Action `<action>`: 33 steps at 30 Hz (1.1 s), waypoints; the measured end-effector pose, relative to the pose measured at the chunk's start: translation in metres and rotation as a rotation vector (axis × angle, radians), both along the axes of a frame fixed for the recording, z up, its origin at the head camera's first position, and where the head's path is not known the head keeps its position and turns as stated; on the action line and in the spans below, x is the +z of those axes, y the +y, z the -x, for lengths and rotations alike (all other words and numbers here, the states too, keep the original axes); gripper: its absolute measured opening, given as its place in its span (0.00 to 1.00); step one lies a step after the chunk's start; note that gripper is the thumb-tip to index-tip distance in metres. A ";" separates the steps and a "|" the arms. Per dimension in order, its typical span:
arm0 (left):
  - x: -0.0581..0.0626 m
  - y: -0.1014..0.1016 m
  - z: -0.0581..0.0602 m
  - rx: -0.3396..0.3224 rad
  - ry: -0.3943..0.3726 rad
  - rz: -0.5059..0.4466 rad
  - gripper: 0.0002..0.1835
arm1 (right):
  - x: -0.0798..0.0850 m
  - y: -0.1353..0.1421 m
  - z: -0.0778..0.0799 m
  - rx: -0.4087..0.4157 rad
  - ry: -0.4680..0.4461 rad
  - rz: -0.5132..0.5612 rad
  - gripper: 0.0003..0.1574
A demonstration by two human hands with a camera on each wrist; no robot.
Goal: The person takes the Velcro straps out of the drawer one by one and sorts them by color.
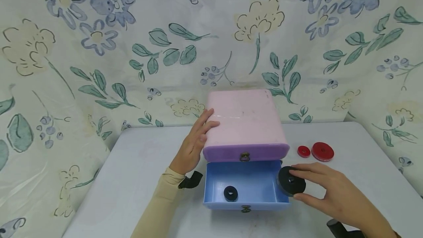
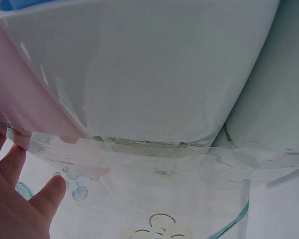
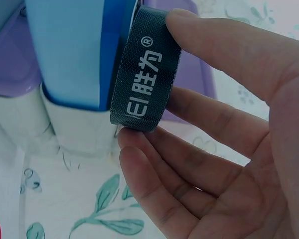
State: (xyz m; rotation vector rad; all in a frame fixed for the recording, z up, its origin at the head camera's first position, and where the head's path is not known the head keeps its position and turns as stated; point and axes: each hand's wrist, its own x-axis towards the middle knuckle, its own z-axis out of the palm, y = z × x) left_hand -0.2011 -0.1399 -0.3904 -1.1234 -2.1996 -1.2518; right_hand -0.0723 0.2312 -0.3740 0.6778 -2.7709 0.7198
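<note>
A small drawer box with a pink top (image 1: 244, 120) and a purple front stands on the table. Its blue drawer (image 1: 244, 173) is pulled out, and a small black roll (image 1: 230, 193) lies inside near the front left. My left hand (image 1: 193, 144) rests against the box's left side with extended fingers; the left wrist view shows its fingertips at the pink wall (image 2: 30, 99). My right hand (image 1: 333, 190) pinches a large black tape roll (image 1: 291, 181) between thumb and fingers at the drawer's right wall. White lettering marks the roll's woven edge (image 3: 147, 74) in the right wrist view.
Behind the right hand, a small red roll (image 1: 303, 151) and a larger red roll (image 1: 322, 151) lie on the white table (image 1: 158, 146). A flower-patterned sheet (image 1: 211, 47) hangs along the back and sides. Small knobs (image 1: 246, 209) stick out from the drawer fronts.
</note>
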 end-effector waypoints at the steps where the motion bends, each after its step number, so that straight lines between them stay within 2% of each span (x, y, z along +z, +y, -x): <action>1: 0.000 0.000 0.000 0.000 0.001 0.000 0.24 | -0.001 0.002 0.000 -0.012 0.005 -0.002 0.35; 7: -0.001 0.000 0.001 0.011 0.008 0.003 0.24 | -0.005 0.011 -0.001 -0.078 0.051 -0.017 0.36; 13: -0.003 0.001 0.001 0.015 0.008 0.005 0.24 | -0.009 0.017 0.003 -0.086 0.076 -0.018 0.36; 19: -0.002 0.000 0.001 0.015 0.002 0.007 0.23 | -0.011 0.019 0.007 -0.135 0.015 -0.045 0.36; 33: -0.003 0.001 0.002 0.007 0.001 0.004 0.22 | -0.029 0.020 0.024 -0.192 -0.029 -0.076 0.35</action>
